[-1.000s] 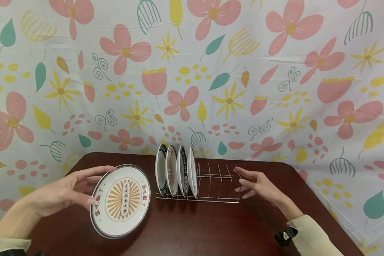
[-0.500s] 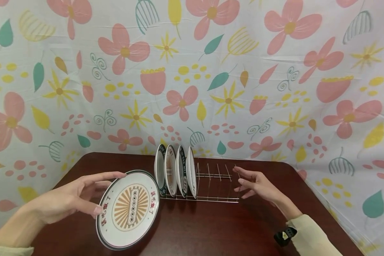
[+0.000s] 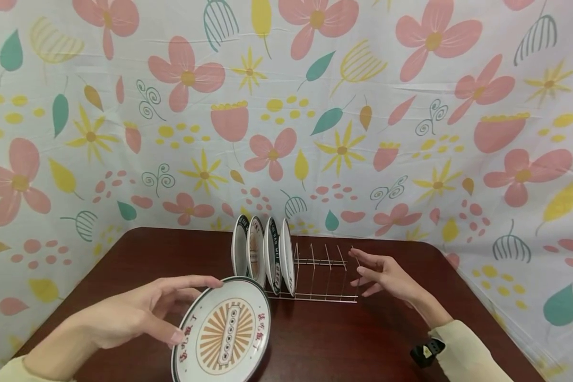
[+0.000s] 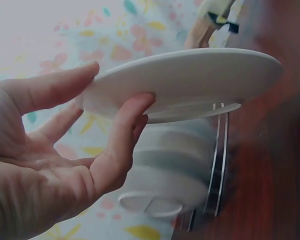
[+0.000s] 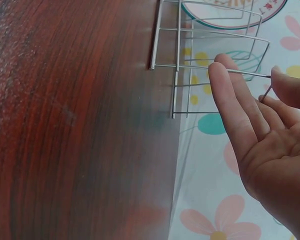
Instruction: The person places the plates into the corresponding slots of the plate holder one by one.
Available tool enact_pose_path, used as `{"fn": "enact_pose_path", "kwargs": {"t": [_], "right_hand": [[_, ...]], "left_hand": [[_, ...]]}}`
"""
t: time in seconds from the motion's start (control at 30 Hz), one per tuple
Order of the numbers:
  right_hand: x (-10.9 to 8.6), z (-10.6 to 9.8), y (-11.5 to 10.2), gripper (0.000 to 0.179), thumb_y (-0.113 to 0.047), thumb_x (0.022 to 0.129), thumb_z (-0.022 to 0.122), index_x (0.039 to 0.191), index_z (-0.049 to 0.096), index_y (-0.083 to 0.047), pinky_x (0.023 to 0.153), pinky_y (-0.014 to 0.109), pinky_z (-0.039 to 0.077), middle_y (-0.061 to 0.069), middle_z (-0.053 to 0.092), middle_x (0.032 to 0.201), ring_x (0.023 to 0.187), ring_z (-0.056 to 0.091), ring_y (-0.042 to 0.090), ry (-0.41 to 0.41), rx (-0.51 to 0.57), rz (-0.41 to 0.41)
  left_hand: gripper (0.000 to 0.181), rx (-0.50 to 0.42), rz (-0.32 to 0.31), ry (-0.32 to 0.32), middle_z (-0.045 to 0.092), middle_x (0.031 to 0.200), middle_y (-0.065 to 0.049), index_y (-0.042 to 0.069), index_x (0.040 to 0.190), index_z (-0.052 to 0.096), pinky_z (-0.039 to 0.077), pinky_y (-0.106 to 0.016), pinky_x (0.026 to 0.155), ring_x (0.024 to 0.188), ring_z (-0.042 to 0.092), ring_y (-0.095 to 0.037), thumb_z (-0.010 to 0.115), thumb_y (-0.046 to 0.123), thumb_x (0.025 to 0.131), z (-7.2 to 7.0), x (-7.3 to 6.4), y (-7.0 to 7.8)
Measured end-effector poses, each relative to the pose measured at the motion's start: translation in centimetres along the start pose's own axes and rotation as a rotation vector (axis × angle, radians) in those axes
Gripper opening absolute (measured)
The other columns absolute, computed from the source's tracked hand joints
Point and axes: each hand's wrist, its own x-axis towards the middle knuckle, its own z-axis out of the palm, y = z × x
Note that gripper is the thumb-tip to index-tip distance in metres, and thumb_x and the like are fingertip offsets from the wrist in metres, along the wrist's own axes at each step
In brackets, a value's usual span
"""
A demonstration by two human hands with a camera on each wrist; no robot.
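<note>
My left hand (image 3: 129, 317) pinches the left rim of a white plate (image 3: 226, 334) that has a dark edge, red characters and an orange sunburst. This plate is tilted and held above the table, in front of the rack; the lower edge leaves the head view. From the left wrist view, fingers brace the plate's pale underside (image 4: 185, 82). A metal wire dish rack (image 3: 320, 300) carries several plates (image 3: 288, 260) standing on edge in its left half. At its right end, my right hand (image 3: 387, 276) holds the end wire between thumb and fingers, also visible in the right wrist view.
The dark red-brown wooden table (image 3: 344, 339) bears the rack near its far side. Behind it hangs a white cloth (image 3: 286, 175) with flowers and leaves. Upright wire dividers (image 3: 327, 257) stand in the rack's right half. A black device (image 3: 427, 353) is strapped at the right wrist.
My left hand has carried the plate to the right and toward the front, so it now overlaps the rack's lower left corner. The right hand stays at the rack's end.
</note>
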Motion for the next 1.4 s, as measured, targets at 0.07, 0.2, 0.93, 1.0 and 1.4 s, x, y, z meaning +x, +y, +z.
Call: {"fn": "enact_pose_path", "kwargs": {"t": [0.07,0.2,0.93,1.0,1.4], "right_hand": [[-0.1,0.0,0.0,0.063,-0.012,0.111,0.055,0.164,0.024,0.004,0.076,0.055,0.062,0.031,0.02,0.167,0.11,0.069,0.046,-0.001,0.0,-0.005],[-0.1,0.0,0.1,0.063,-0.012,0.111,0.055,0.164,0.024,0.005,0.076,0.055,0.062,0.031,0.021,0.167,0.109,0.07,0.044,-0.003,0.003,-0.01],[-0.3,0.2,-0.6,0.062,-0.009,0.111,0.053,0.164,0.023,0.005,0.075,0.056,0.062,0.034,0.019,0.166,0.107,0.072,0.039,-0.001,0.004,-0.019],[-0.3,0.1,-0.6,0.062,-0.009,0.111,0.053,0.164,0.023,0.006,0.075,0.056,0.062,0.033,0.02,0.166,0.107,0.072,0.04,-0.001,0.002,-0.019],[-0.1,0.0,-0.4,0.062,-0.008,0.111,0.053,0.163,0.023,0.007,0.074,0.056,0.062,0.035,0.018,0.165,0.106,0.072,0.04,-0.013,0.009,-0.035]], "left_hand": [[0.081,-0.023,-0.016,-0.01,0.052,0.142,-0.032,0.01,0.163,0.037,0.051,-0.05,0.1,0.126,0.054,-0.049,0.07,-0.006,0.091,0.7,0.6,-0.1],[0.081,-0.066,-0.041,-0.025,0.052,0.142,-0.029,0.013,0.163,0.037,0.049,-0.05,0.103,0.126,0.055,-0.048,0.072,-0.002,0.092,2.2,1.6,-0.4],[0.086,-0.105,-0.006,0.344,0.053,0.133,-0.029,0.019,0.164,0.035,0.061,-0.043,0.082,0.104,0.066,-0.032,0.072,-0.007,0.091,5.8,9.2,-0.9],[0.086,-0.089,0.011,0.377,0.053,0.134,-0.029,0.019,0.164,0.036,0.061,-0.042,0.082,0.104,0.066,-0.032,0.073,-0.007,0.091,6.0,9.9,-0.8],[0.085,0.046,0.084,0.511,0.054,0.135,-0.029,0.015,0.162,0.04,0.058,-0.038,0.075,0.115,0.058,-0.038,0.07,-0.012,0.088,7.1,13.1,-0.1]]}}
